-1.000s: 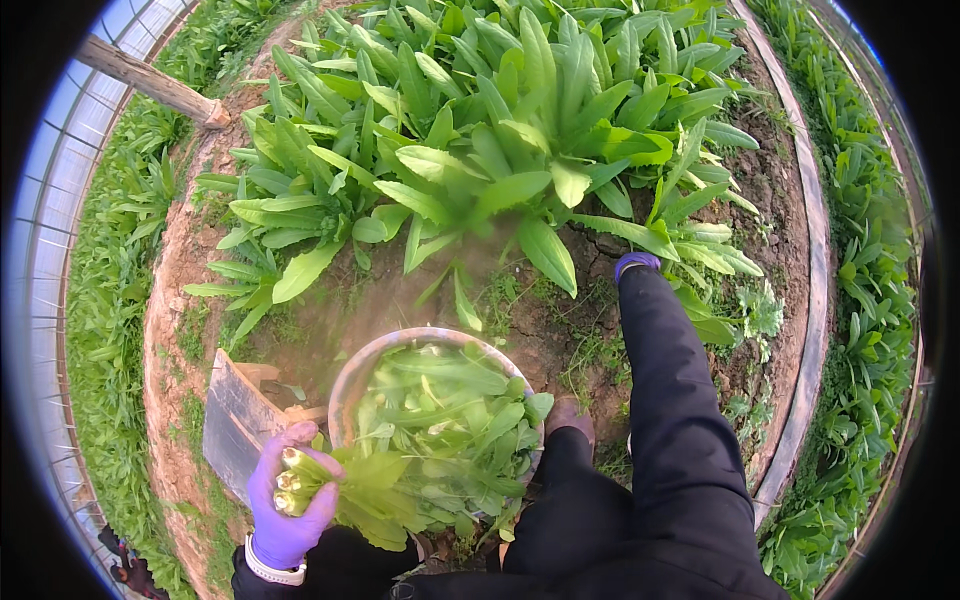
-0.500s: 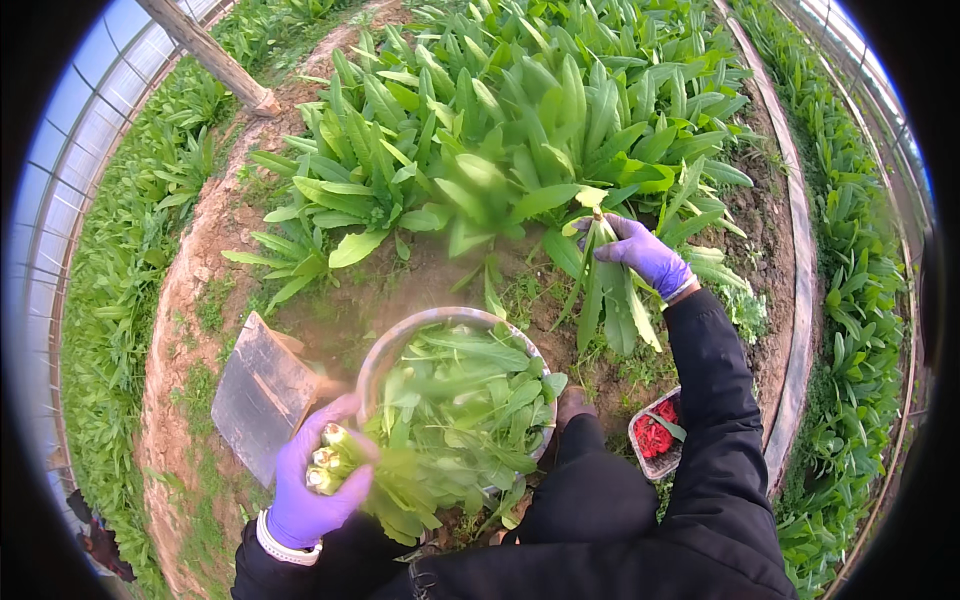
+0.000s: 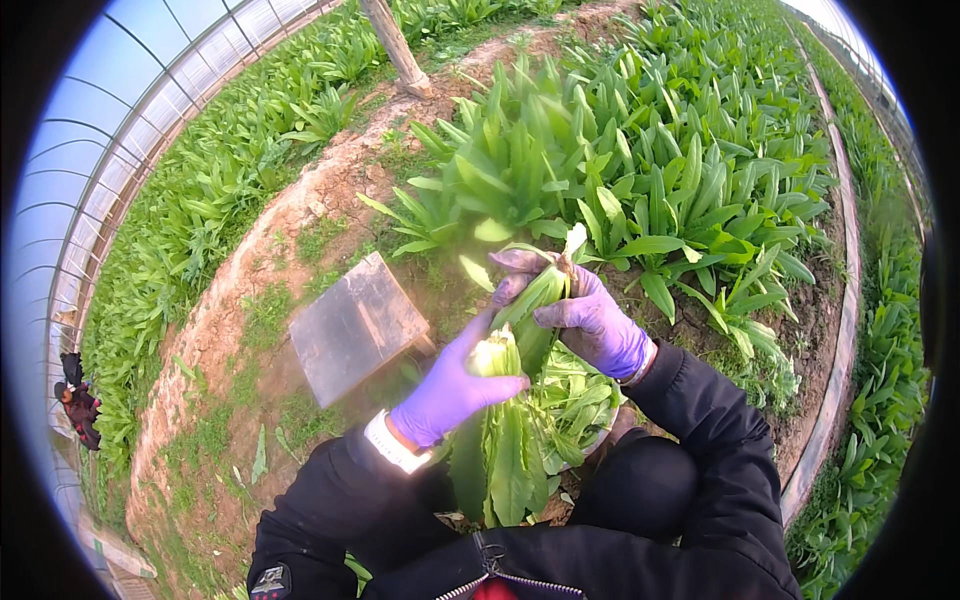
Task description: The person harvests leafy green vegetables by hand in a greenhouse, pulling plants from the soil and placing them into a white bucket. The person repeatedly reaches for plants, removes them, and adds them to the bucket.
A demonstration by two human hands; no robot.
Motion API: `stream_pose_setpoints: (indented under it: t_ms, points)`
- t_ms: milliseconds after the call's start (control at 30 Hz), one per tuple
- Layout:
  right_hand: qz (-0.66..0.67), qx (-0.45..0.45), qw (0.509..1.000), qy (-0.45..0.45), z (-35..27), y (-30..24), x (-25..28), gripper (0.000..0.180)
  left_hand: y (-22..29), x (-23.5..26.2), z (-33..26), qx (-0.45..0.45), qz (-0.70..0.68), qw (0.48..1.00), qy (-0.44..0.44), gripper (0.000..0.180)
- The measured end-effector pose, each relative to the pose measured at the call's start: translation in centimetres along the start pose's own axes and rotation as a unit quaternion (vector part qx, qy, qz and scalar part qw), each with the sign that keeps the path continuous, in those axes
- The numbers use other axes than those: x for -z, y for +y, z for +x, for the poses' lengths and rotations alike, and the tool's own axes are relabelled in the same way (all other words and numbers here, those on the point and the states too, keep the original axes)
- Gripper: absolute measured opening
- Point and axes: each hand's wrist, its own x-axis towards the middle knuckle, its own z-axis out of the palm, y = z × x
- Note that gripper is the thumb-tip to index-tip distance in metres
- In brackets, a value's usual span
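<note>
In front of my chest, my left hand (image 3: 450, 392), in a purple glove, is closed around a bunch of leafy lettuce (image 3: 508, 465). The pale cut stem ends point up and the leaves hang down. Just beyond it, my right hand (image 3: 602, 325), also gloved and soiled at the fingers, grips a single lettuce plant (image 3: 543, 297) near its stem end. The two hands are close together, with the plant beside the bunch. Below them is the basin (image 3: 613, 405), mostly hidden by my hands and the bunch, with loose lettuce leaves (image 3: 575, 385) in it.
A low wooden stool (image 3: 350, 330) stands on the soil to the left. Dense rows of growing lettuce (image 3: 690, 190) fill the bed ahead. A wooden post (image 3: 395, 50) rises at the back, and a pale strip (image 3: 845, 290) edges the bed's right. Another person (image 3: 80, 402) is far left.
My right hand has brought its lettuce plant from the far right in to my left hand. The left hand has moved up and right with the bunch. The view has swung left.
</note>
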Motion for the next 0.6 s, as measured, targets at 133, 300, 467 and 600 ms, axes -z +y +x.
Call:
stream_pose_setpoints:
  t_ms: [133,300,467,600]
  points:
    - [0.004,-0.004,1.000,0.023,-0.6,-2.5,-0.5,0.069,0.1,-0.3,1.3,-0.054,0.195,0.975,0.091,0.072]
    - [0.044,0.137,0.986,0.089,-1.0,-4.3,0.5,0.040,0.6,-1.1,1.3,-0.119,0.404,0.896,0.141,0.054]
    - [0.142,0.274,0.944,0.114,-2.7,-7.6,2.9,0.032,1.7,-0.2,1.4,-0.094,0.471,0.860,0.173,0.053]
    - [-0.218,0.026,0.959,0.176,-4.5,-4.2,4.7,0.033,2.3,1.1,1.8,-0.073,0.316,0.929,0.177,0.066]
